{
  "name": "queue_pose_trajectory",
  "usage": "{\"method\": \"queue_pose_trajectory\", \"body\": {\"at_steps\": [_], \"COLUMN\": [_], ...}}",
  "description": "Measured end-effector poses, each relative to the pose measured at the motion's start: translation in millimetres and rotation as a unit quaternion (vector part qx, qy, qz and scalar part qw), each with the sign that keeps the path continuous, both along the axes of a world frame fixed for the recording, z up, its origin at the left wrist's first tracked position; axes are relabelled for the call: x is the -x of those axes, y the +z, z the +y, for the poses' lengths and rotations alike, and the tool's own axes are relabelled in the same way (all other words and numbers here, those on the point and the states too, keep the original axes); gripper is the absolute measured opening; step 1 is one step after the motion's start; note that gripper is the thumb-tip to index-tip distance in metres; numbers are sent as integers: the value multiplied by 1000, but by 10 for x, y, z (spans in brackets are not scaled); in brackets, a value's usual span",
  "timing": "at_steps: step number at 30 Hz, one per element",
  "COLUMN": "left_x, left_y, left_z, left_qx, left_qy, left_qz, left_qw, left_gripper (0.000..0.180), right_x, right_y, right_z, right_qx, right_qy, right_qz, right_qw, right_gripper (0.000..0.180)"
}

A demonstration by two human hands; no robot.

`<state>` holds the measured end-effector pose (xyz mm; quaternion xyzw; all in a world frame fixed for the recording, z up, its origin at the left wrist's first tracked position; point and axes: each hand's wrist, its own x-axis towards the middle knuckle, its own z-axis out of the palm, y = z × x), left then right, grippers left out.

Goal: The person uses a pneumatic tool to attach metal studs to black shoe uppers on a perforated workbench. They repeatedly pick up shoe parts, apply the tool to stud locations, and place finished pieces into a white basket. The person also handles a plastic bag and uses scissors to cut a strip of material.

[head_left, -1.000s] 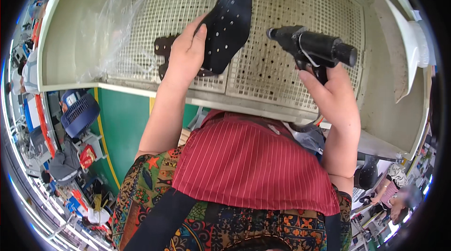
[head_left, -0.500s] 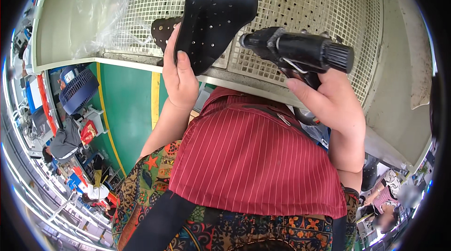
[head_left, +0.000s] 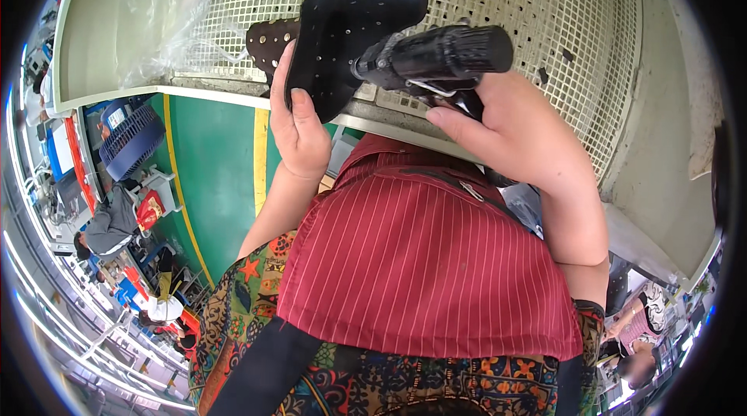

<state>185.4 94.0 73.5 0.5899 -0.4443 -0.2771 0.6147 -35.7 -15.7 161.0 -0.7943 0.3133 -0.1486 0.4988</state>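
In the upper middle of the frame the left hand (head_left: 299,132) holds a dark navy, flat shoe-upper piece of fabric dotted with small metal eyelets (head_left: 362,15), its fingers curled around the lower left edge and the piece tilted up toward the top of the frame. Just to the right, the right hand (head_left: 517,136) is closed around the grip of a black, pistol-shaped power tool with a cylindrical body (head_left: 440,58), whose nose touches the right edge of the navy piece. Behind the piece, at upper left of centre, a brown perforated leather piece (head_left: 268,38) lies on the cream-coloured metal grid work surface (head_left: 545,19). Crumpled clear plastic sheeting (head_left: 167,19) lies at the upper left of the grid. A red pinstriped apron (head_left: 420,268) fills the lower centre, and a blue fan (head_left: 128,140) stands at the left.
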Motion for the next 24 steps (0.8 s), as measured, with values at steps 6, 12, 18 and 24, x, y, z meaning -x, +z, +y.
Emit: {"method": "queue_pose_trajectory", "body": {"at_steps": [6, 12, 18, 24], "left_x": [-30, -28, -5, -7], "left_y": [76, 81, 149, 292], "left_z": [23, -38, -135, -331], "left_qx": [-19, -4, 6, -43], "left_qy": [-24, -38, -53, -56], "left_qz": [-1, -67, -42, -100], "left_qw": [1000, 997, 998, 993], "left_gripper": [47, 45, 46, 41], "right_x": [107, 115, 172, 218], "right_y": [182, 153, 177, 213], "right_z": [-8, 1, -28, -8], "right_qx": [-2, 29, 23, 72], "right_qy": [-28, 14, -56, -100], "right_qz": [106, 61, 77, 95], "right_qw": [994, 998, 995, 988], "right_gripper": [45, 43, 39, 38]}}
